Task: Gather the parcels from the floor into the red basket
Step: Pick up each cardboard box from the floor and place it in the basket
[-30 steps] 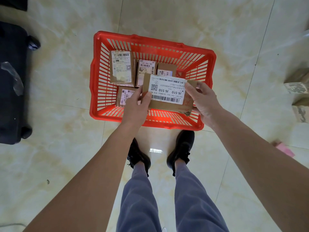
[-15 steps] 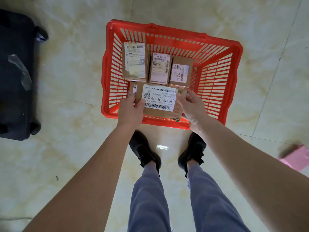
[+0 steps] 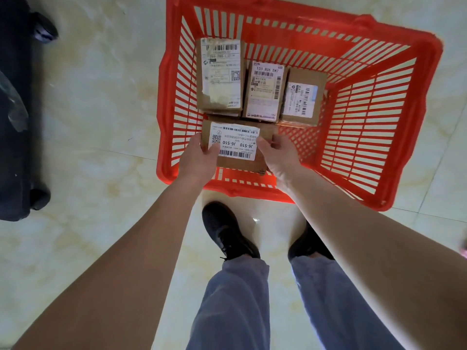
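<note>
The red basket [image 3: 374, 117] stands on the tiled floor just ahead of my feet. Three brown labelled parcels lie side by side against its far wall: a left parcel [image 3: 220, 77], a middle parcel [image 3: 264, 90] and a right parcel [image 3: 303, 97]. A flat cardboard parcel with a white J6-S10 label [image 3: 236, 144] sits low inside the basket's near left part. My left hand [image 3: 199, 160] grips its left edge and my right hand [image 3: 278, 154] grips its right edge. Whether it rests on the basket bottom I cannot tell.
A black wheeled suitcase [image 3: 15, 122] stands at the left edge of view. My black shoes [image 3: 225, 233] are right behind the basket's near rim. A sliver of something pink [image 3: 464, 248] shows at the far right edge.
Both hands have lowered the J6-S10 parcel from above the near rim down into the basket, in front of the three parcels. The view has closed in on the basket.
</note>
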